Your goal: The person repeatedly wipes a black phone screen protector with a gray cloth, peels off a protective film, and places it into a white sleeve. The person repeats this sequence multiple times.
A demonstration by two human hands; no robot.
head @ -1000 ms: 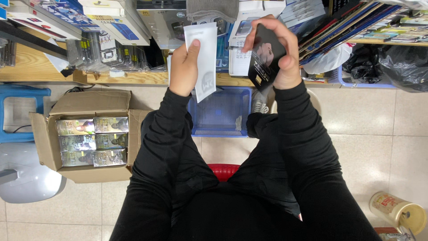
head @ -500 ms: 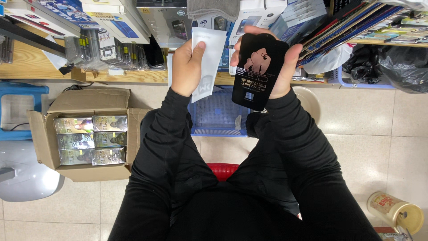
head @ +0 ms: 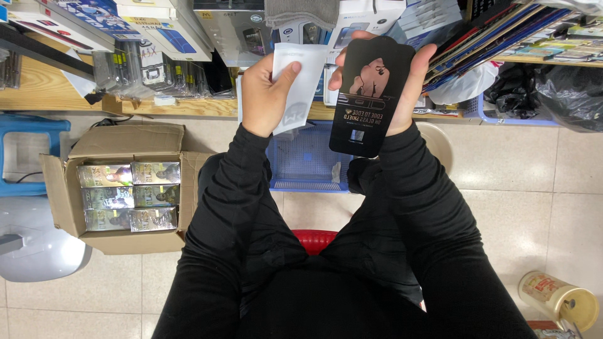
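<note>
My left hand [head: 264,94] grips a white flat pouch [head: 300,81] held upright in front of the shelf. My right hand [head: 411,75] holds a flat black package [head: 370,94] with a pale figure printed on it, its face turned toward me. The two items sit side by side, nearly touching, above a blue plastic basket [head: 308,160] on the floor. Both arms are in black sleeves.
An open cardboard box [head: 69,188] with several shiny packs stands on the floor at left, next to a blue stool [head: 31,125]. A wooden shelf [head: 38,88] crowded with boxed goods runs across the top. A round tin [head: 559,298] lies at lower right. Black bags [head: 553,94] sit at the right.
My right hand has turned the black package from edge-on to fully facing me and lowered it slightly. The left hand with the white pouch stays nearly still.
</note>
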